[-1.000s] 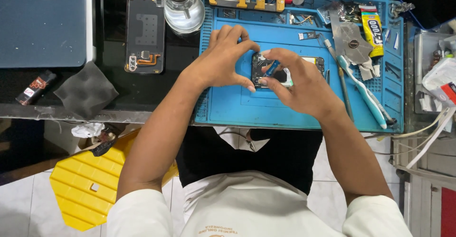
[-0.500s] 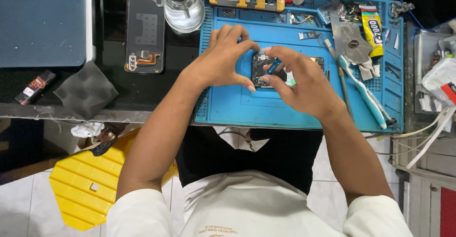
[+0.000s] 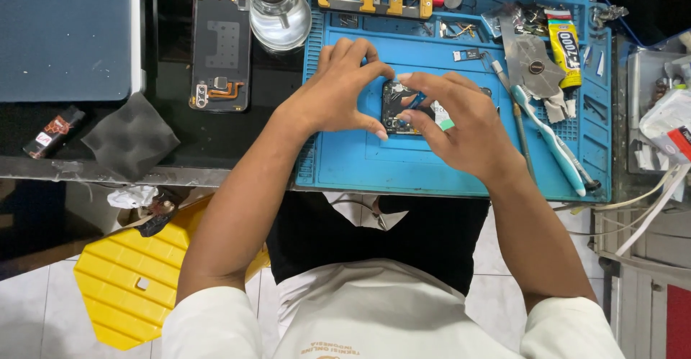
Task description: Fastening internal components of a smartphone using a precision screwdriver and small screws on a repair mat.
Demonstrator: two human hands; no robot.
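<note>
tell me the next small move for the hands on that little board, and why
Probably keep the left hand pinching the small circuit board flat on the blue mat while the right hand presses with its fingertips. Both hands already grip the board's edges, and it is small and partly hidden, so steady support seems wise.

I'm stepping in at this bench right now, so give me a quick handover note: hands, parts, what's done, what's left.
Left hand and right hand: both pinch the small dark circuit board over the blue work mat.
Parts: opened phone shell lies left of the mat, glass bottle beside it; toothbrush and glue tube on the mat's right.
Done: phone opened, board out.
Left: board not back in the shell.
</note>
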